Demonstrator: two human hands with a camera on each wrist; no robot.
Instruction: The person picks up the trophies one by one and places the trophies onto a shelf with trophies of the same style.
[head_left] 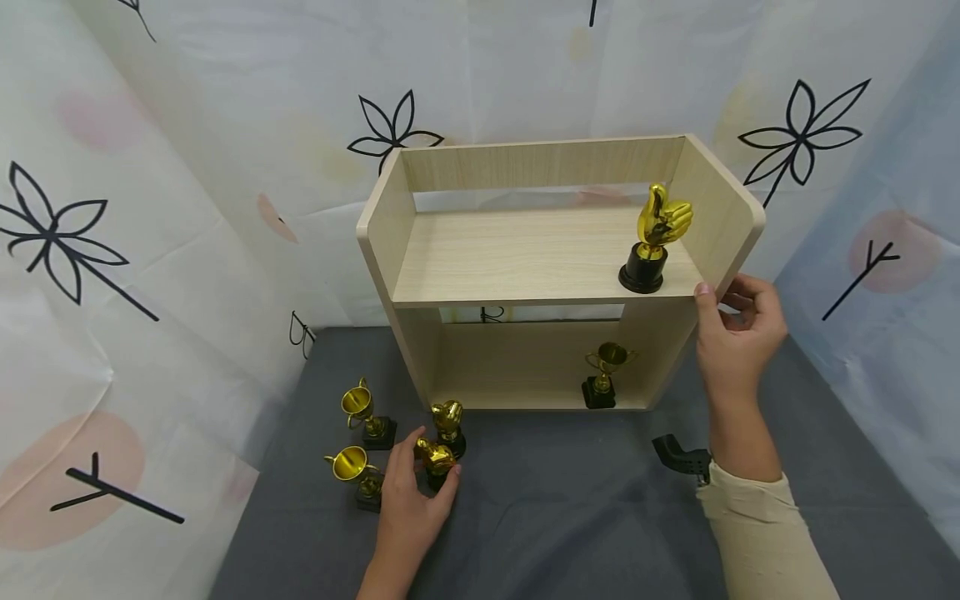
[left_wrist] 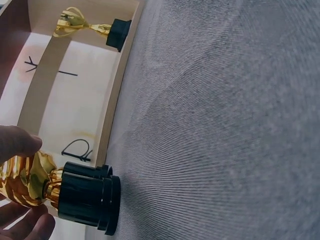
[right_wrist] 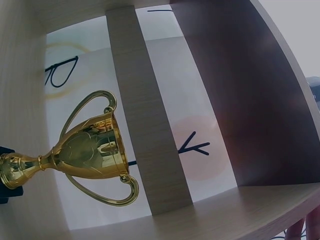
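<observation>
My left hand (head_left: 411, 510) grips the gold top of a thumbs-up trophy (head_left: 436, 457) between thumb and fingers. In the left wrist view, the black round base (left_wrist: 87, 192) of that trophy is close over the grey cloth. A second thumbs-up trophy (head_left: 448, 421) stands just behind it. Two gold cup trophies (head_left: 358, 402) with square black bases are to the left of this hand. My right hand (head_left: 738, 337) holds the right side panel of a two-tier wooden shelf (head_left: 517, 254), thumb on its front edge.
One thumbs-up trophy (head_left: 651, 242) stands at the right of the shelf's upper tier. Below it, a two-handled cup trophy (right_wrist: 87, 150) occupies the lower tier's right side. Grey cloth (head_left: 540, 500) covers the table; patterned white fabric (head_left: 247, 100) hangs behind and at the sides.
</observation>
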